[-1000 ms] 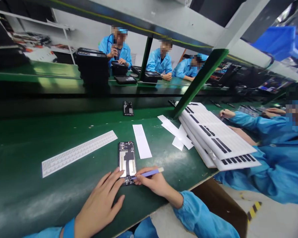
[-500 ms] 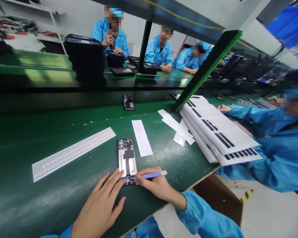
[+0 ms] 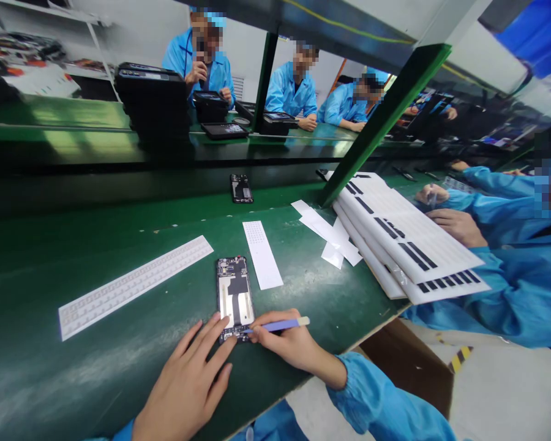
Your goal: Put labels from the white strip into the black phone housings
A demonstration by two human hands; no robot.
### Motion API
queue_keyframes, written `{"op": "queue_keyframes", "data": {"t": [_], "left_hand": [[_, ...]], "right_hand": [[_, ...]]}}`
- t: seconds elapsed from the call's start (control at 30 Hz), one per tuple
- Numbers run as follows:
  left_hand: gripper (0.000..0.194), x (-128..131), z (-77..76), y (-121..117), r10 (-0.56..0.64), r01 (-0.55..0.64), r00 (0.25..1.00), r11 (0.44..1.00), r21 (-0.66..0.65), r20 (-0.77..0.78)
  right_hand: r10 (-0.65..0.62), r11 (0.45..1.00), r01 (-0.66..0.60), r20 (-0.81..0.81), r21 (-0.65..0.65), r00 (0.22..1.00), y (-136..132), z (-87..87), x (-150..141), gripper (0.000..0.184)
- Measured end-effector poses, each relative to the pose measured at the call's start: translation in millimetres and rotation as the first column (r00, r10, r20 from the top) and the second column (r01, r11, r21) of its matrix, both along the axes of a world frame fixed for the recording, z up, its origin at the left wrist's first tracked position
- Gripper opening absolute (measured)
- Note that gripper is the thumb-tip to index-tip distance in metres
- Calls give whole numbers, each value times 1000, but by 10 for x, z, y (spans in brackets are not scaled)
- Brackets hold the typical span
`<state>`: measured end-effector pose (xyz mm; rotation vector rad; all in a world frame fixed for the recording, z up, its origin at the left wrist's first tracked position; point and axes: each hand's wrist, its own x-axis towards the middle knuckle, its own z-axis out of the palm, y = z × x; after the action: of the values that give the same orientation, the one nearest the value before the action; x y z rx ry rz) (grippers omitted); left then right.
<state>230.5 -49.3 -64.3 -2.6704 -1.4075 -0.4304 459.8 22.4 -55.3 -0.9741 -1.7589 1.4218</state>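
hands (image 3: 188,373) at oblong phone (image 3: 236,295), right pinching tapered tweezers (image 3: 283,324)

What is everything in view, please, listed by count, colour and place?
Opened phones: two, black and silver, near and far
Label sheets: two, white, left and centre
Paper strips: several, white, centre right
Stacked sheets: several, mostly white, right
Stacked trays: several, black, back
Slanted post: one, green, right
Workbench: one, green, beneath
People: several, blue jackets, back and right
Slim tool: one, purple, at phone
Left hand: one, blue sleeve, on phone
Right hand: one, blue sleeve, holding tool
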Motion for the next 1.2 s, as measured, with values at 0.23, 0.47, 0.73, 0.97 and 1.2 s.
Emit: {"op": "queue_keyframes", "data": {"t": [0.23,0.47,0.73,0.97,1.2], "left_hand": [[38,12,-4,-14,-3,3,1000,999,36,3],[35,28,-5,-29,38,-39,999,999,27,38],[33,34,-11,-27,30,-31,999,999,25,31],[33,31,-8,-20,32,-33,999,999,10,28],[33,34,-8,-25,48,-48,999,999,11,23]], "right_hand": [[-28,999,30,-55,35,998,-12,-54,1,21],[32,999,-36,-83,-38,996,-14,-60,34,16],[71,997,-71,-13,-15,997,1,12,24,14],[62,997,-63,16,34,998,6,32,-3,13],[83,994,-86,48,66,995,12,59,0,12]]}}
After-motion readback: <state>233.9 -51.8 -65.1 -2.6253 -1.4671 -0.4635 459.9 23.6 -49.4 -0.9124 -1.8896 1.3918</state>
